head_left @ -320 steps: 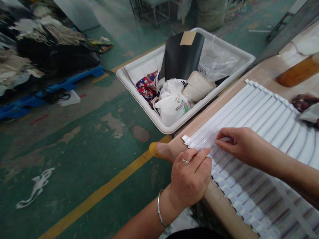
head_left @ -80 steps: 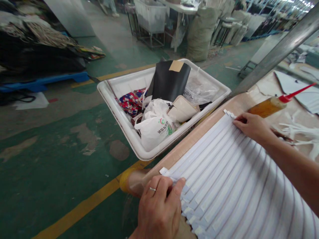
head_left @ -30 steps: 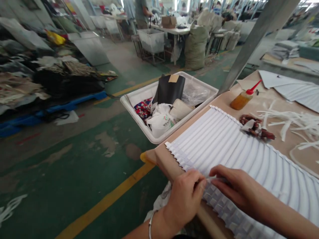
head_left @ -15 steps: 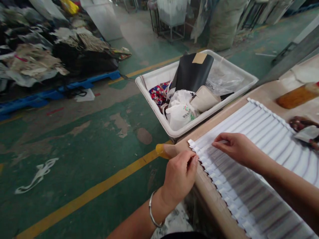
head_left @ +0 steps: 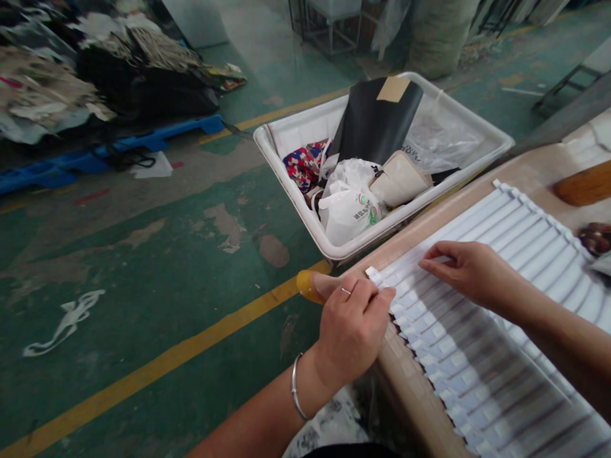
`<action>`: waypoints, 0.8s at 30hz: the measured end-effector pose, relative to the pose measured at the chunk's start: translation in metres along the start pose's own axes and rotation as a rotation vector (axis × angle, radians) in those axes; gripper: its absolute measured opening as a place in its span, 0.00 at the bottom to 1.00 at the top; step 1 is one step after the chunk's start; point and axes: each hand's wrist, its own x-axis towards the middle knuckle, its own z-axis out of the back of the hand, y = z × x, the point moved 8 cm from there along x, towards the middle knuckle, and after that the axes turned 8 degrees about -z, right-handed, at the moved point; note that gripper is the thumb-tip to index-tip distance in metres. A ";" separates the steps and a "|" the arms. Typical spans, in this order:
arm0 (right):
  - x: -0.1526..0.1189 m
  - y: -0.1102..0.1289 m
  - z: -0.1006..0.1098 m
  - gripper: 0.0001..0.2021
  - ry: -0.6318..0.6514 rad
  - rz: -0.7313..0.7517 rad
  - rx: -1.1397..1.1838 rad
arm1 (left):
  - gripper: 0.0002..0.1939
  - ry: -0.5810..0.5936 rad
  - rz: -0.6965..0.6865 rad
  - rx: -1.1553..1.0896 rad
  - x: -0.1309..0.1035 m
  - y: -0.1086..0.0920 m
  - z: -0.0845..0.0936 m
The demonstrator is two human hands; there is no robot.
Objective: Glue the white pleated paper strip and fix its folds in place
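Observation:
A white pleated sheet point(head_left: 482, 235) with narrow parallel folds lies on the table, small folded tabs running along its near edge. My left hand point(head_left: 353, 327), wearing a ring and a silver bangle, is closed at the sheet's left corner. Its fingertips pinch the tabbed edge, and the exact grip is partly hidden. Over the pleats close by, my right hand point(head_left: 470, 270) has thumb and fingers pressed together. Whether anything small sits between those fingertips cannot be made out. A shadow falls across the near part of the sheet.
Beyond the table edge point(head_left: 405, 375) stands a white bin point(head_left: 329, 251) holding a white plastic bag point(head_left: 351, 207) and a black sheet point(head_left: 375, 121). An amber-brown object point(head_left: 585, 184) lies at right. Material is piled on a blue pallet point(head_left: 157, 137); a white strip point(head_left: 64, 327) lies on the floor.
The view has shifted slightly. My left hand has turned at the sheet's corner, its back and ring now showing. The right hand stays pinched above the pleats, a little further right in view.

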 end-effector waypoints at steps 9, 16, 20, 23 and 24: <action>0.001 0.000 -0.007 0.16 0.035 -0.016 0.023 | 0.13 0.144 0.024 0.151 0.013 0.002 -0.026; 0.009 -0.014 0.016 0.20 -0.034 0.033 -0.011 | 0.13 0.133 0.048 0.139 0.013 0.001 -0.027; 0.024 -0.041 0.050 0.22 -0.108 -0.025 -0.097 | 0.15 0.097 0.078 0.088 0.012 0.002 -0.026; 0.035 -0.060 0.068 0.16 -0.137 -0.087 -0.134 | 0.16 0.056 0.081 0.059 0.012 0.002 -0.024; 0.037 -0.064 0.072 0.15 -0.149 -0.096 -0.138 | 0.16 0.046 0.081 0.056 0.011 0.003 -0.024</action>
